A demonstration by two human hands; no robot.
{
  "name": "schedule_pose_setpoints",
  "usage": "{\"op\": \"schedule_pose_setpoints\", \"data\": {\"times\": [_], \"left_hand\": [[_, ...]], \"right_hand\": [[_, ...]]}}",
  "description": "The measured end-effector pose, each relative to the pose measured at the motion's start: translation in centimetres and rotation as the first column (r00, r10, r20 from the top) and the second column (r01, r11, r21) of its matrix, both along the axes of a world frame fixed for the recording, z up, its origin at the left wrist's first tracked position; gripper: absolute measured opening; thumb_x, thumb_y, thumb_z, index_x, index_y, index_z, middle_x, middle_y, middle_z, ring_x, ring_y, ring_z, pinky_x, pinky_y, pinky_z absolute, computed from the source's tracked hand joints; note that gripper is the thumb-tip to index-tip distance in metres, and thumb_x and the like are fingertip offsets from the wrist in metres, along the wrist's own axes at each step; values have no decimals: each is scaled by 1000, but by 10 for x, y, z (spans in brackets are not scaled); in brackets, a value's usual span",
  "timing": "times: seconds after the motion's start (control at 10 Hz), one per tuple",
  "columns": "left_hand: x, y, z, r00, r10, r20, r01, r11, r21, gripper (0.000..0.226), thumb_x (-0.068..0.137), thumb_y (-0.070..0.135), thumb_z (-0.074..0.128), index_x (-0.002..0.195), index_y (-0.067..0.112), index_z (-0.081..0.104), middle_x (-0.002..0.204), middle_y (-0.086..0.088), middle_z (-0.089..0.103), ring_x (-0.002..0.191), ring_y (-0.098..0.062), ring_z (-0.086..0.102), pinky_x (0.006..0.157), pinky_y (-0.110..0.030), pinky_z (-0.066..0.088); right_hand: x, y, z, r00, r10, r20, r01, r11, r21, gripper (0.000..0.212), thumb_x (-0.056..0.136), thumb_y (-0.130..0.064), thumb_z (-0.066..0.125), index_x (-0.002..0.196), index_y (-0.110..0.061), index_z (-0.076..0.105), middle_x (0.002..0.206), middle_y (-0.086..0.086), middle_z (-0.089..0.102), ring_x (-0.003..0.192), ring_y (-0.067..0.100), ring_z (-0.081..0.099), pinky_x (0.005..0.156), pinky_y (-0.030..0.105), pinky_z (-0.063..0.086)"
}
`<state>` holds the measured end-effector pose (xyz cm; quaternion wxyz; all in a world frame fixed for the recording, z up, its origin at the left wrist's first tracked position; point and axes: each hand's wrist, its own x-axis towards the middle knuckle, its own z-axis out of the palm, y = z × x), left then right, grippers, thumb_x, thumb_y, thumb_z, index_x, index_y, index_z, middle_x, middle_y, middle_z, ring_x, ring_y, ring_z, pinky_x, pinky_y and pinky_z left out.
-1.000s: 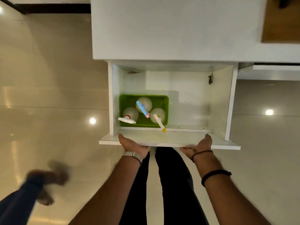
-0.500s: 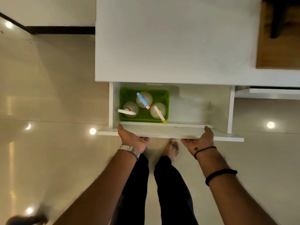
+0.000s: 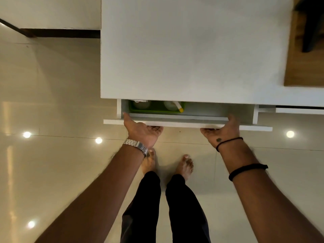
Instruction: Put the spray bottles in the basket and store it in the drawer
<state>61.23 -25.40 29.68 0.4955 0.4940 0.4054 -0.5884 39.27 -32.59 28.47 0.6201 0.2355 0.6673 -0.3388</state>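
The white drawer [image 3: 182, 124] is nearly pushed in under the white tabletop [image 3: 192, 50]; only a narrow strip of its inside shows. In that strip lies the front part of the green basket [image 3: 156, 109], at the drawer's left end. Two white spray bottles [image 3: 171, 105] peek out of it, one with a yellow-tipped nozzle [image 3: 180, 109]. My left hand [image 3: 142, 131] presses on the drawer front near its left end, thumb over the top edge. My right hand [image 3: 222, 131] grips the front toward the right in the same way.
Glossy beige floor tiles [image 3: 52, 120] with light reflections surround the desk. My bare feet [image 3: 184, 165] stand just before the drawer. A wooden surface [image 3: 301, 67] with a dark object lies at the top right. A second white drawer edge [image 3: 298, 110] sits to the right.
The drawer has slid inward under the tabletop with both hands on its front. The basket and bottles, fully in view a second ago, are now mostly hidden.
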Motion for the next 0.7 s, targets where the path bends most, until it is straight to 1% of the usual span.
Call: {"op": "schedule_pose_setpoints", "data": {"times": [0.1,0.2,0.3,0.4,0.5,0.6,0.7], "left_hand": [[8,-20,-1,1000,-16,23,17,997,-71,106,88,82,34,153,-2,32,146,-30,47,132,-44,50,118,-54,39],[13,-31,-4,998,-33,48,37,994,-102,106,88,83,30,146,-5,42,143,-29,52,132,-42,53,117,-52,41],[19,-41,-6,990,-85,116,101,985,-139,107,89,83,23,141,-8,49,146,-27,53,135,-40,54,117,-50,41],[22,-44,-5,986,-104,134,124,980,-154,106,89,82,24,140,-7,50,146,-26,54,134,-39,55,118,-49,41],[25,-39,-7,974,-157,161,185,967,-177,101,91,79,30,142,-6,50,144,-23,56,136,-37,55,117,-47,41],[26,-32,-8,924,-314,219,349,926,-142,91,95,74,32,139,-3,53,136,-18,61,131,-31,58,115,-43,44],[18,-22,6,616,-655,437,695,713,89,62,102,63,34,127,12,59,127,-9,64,120,-23,57,101,-38,45]], "right_hand": [[8,-24,1,999,-37,-6,36,996,-82,56,96,-47,56,135,-8,52,135,21,56,121,35,59,105,51,48],[13,-39,0,998,-59,1,58,990,-125,55,96,-48,56,133,-8,53,132,19,58,118,35,61,104,52,49],[17,-53,0,999,-50,-18,46,985,-164,58,96,-50,53,132,-6,52,127,18,59,114,36,62,103,53,49],[22,-55,2,998,-53,-25,47,982,-180,54,95,-50,54,128,-7,56,125,17,61,111,35,65,100,54,51],[24,-48,2,994,61,-92,-76,982,-175,54,97,-49,52,128,-5,54,130,18,59,116,33,62,104,50,48],[34,-32,7,952,267,-148,-289,945,-154,52,99,-48,49,131,-8,52,125,14,61,113,30,61,102,46,48],[52,-1,20,720,569,-397,-632,774,-37,38,98,-45,49,118,-15,62,107,7,65,95,26,61,80,34,44]]}}
